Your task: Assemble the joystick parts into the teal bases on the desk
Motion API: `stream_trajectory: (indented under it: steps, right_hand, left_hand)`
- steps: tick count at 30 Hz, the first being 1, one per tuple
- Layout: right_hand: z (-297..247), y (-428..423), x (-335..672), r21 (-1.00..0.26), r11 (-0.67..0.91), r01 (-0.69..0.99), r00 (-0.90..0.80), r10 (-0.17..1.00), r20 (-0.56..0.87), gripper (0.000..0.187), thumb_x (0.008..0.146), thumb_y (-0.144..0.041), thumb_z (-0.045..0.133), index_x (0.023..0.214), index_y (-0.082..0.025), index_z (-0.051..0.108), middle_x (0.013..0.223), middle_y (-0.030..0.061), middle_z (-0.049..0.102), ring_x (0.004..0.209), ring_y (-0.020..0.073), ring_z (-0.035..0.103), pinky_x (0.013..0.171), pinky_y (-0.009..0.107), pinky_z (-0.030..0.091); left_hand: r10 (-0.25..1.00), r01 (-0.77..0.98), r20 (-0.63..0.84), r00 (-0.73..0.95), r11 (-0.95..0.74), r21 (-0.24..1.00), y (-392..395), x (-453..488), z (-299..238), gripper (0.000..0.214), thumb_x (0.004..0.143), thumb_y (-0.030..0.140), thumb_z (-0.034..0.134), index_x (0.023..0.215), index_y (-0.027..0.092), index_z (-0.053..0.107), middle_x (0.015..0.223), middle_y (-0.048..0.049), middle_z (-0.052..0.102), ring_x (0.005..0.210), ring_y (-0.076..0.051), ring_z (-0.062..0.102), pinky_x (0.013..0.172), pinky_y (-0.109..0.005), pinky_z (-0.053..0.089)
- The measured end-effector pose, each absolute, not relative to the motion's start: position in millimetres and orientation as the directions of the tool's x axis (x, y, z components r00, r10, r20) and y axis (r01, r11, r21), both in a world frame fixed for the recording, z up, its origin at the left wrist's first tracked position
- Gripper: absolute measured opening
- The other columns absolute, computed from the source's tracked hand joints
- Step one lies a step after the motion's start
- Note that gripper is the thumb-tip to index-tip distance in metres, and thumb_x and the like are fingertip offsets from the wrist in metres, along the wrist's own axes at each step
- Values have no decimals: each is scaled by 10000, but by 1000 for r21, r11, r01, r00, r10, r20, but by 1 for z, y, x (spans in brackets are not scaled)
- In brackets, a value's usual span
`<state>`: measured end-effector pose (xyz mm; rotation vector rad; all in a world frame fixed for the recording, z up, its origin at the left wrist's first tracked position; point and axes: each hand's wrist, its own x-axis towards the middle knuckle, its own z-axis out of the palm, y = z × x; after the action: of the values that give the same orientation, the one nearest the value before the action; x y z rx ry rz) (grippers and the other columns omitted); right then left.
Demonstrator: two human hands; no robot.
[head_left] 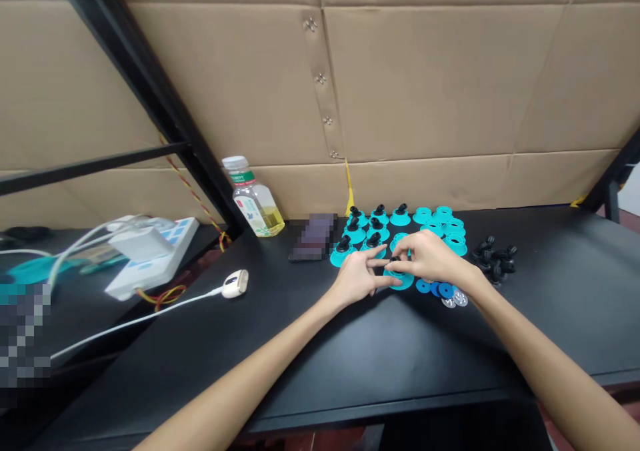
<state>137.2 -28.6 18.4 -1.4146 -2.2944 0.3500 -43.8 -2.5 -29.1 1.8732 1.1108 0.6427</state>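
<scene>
On the black table, a turquoise cone-shaped base (401, 283) stands between my two hands. My left hand (357, 274) grips its left side, one finger stretched along the near edge. The fingertips of my right hand (427, 256) close on a small black fitting at the top of this base; the fingers partly hide it. Behind my left hand stand several turquoise bases with black fittings (375, 224) on top. Several plain turquoise bases (444, 213) are grouped behind my right hand. Beneath my right wrist lie blue discs (445, 290) and clear discs (461, 298).
A pile of loose black fittings (494, 259) lies to the right. At the back left are a bottle (255, 201) of yellow liquid and a dark pixelated object (315, 237). A white cable with a beige plug (235, 283), a power strip (160, 261) and a cardboard wall (430, 84) surround them.
</scene>
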Motion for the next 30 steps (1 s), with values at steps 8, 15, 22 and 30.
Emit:
stream_trajectory:
  steps: [8,15,22,30]
  right_hand:
    - [9,-28,122,-84,316,945,-277,911,305,308,841,-342,467,671,-162,649,693,52,652,598,135,515,503,267,169]
    - [7,-27,119,-75,175,982,-150,954,261,503,895,-450,384,629,-148,686,635,106,658,585,169,557,514,271,190]
    - [20,-30,143,-475,404,782,-358,915,189,291,895,-397,478,877,-178,668,657,-6,643,468,73,487,537,223,312]
    - [10,-25,146,-765,238,598,-387,922,-17,273,848,-422,538,914,-176,635,544,-18,576,357,85,452,388,208,315]
  left_hand:
    - [871,441,31,489,-278,854,-2,-43,-30,887,590,421,810,1365,128,493,906,-69,760,413,-138,554,568,-282,476]
    - [871,441,25,491,-273,855,-1,-44,-30,840,583,424,819,1315,119,542,985,-112,744,416,-130,558,575,-287,493]
    - [841,370,11,540,-249,895,-2,-46,-28,932,583,426,826,1390,144,456,1076,-160,711,417,-106,543,487,-255,452]
    - [821,337,22,570,-259,905,-2,-48,-27,967,588,415,826,1419,144,411,1063,-161,715,417,-98,520,514,-268,454]
